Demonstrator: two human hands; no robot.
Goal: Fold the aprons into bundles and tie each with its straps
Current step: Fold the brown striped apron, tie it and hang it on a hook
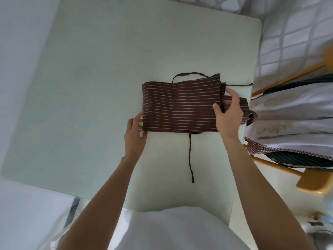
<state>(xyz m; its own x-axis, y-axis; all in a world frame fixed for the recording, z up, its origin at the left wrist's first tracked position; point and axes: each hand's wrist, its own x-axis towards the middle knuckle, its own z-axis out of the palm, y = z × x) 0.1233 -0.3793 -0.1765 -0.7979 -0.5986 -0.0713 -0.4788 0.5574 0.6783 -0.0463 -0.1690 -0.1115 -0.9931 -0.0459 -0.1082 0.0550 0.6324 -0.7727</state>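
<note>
A brown apron with thin white stripes (180,105) lies folded into a flat rectangle on the pale table (100,83). One thin strap (190,159) trails toward me from its near edge, a strap loop (189,74) sticks out at the far edge, and another strap (237,85) runs off to the right. My left hand (135,136) pinches the fold's near left corner. My right hand (228,114) grips the right edge, thumb on top and fingers curled round the layers.
To the right, a wooden chair (310,183) carries several more aprons, pale ones (292,114) with checked trim over a dark striped one (299,161). The table's right edge lies close to the chair. My white shirt fills the bottom of the view.
</note>
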